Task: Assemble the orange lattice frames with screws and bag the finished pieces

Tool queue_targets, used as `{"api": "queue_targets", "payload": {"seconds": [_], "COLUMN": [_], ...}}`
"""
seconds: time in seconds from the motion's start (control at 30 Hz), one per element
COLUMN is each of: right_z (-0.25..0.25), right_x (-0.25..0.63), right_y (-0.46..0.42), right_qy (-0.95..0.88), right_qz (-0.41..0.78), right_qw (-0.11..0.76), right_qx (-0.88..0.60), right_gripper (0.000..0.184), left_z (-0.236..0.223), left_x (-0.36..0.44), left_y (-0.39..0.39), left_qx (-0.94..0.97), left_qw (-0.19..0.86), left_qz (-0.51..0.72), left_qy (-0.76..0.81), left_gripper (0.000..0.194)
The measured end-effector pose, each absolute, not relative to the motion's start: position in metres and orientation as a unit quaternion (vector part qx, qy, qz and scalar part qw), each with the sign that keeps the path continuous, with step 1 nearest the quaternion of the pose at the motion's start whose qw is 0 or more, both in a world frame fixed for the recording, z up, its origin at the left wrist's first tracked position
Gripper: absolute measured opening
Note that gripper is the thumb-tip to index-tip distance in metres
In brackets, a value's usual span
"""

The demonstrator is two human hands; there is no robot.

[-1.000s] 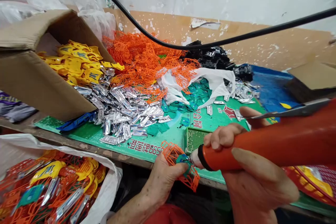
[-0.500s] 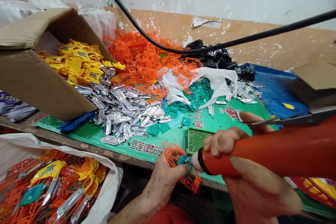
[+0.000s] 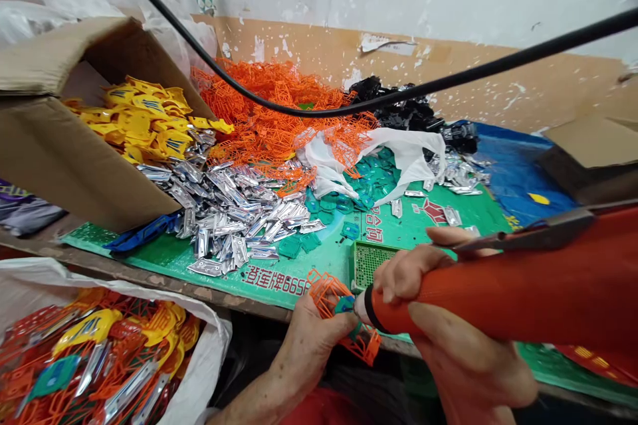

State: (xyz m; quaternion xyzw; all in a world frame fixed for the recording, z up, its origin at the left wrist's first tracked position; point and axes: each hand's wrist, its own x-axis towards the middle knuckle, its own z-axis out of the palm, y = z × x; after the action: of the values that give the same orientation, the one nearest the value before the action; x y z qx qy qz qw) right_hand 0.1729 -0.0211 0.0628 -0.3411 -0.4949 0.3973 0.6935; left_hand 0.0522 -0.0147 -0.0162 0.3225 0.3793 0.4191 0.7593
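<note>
Left hand (image 3: 314,345) closed on an orange plastic lattice (image 3: 325,295); right hand (image 3: 453,358) closed round an orange-handled tool (image 3: 498,309), tip at a teal piece (image 3: 343,305) — a slip could snap thin struts.

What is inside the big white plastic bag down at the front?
The white plastic bag holds a jumble of orange plastic lattice frames, yellow plastic pieces, silver metal strips and a teal plastic tag. Whatever lies underneath is covered by this top layer.
</note>
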Motion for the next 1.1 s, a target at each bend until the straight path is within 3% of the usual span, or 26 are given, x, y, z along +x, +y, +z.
{"api": "queue_targets", "payload": {"seconds": [0.23, 0.47, 0.6, 0.77, 1.1], "right_z": [0.06, 0.071, 0.071, 0.048, 0.02], "right_x": [0.172, 0.184, 0.202, 0.215, 0.215], "right_y": [-0.023, -0.013, 0.015, 0.049, 0.06], "right_qy": [-0.531, -0.46, -0.401, -0.378, -0.409], "right_qz": [0.394, 0.423, 0.316, 0.285, 0.263], "right_qw": [0.667, 0.716, 0.786, 0.781, 0.754], "right_qx": [-0.343, -0.312, -0.348, -0.408, -0.441], "right_gripper": [0.043, 0.057, 0.043, 0.014, 0.011], "left_z": [-0.019, -0.015, -0.014, -0.014, -0.012], "left_x": [0.052, 0.043, 0.037, 0.036, 0.035], "left_y": [-0.017, -0.015, -0.012, -0.01, -0.007], "left_qx": [0.313, 0.258, 0.214, 0.175, 0.205], "left_qw": [0.763, 0.808, 0.825, 0.836, 0.81], "left_qz": [0.433, 0.403, 0.4, 0.398, 0.395], "left_qy": [0.364, 0.344, 0.337, 0.335, 0.382], "left_gripper": [0.018, 0.026, 0.03, 0.03, 0.031]}}
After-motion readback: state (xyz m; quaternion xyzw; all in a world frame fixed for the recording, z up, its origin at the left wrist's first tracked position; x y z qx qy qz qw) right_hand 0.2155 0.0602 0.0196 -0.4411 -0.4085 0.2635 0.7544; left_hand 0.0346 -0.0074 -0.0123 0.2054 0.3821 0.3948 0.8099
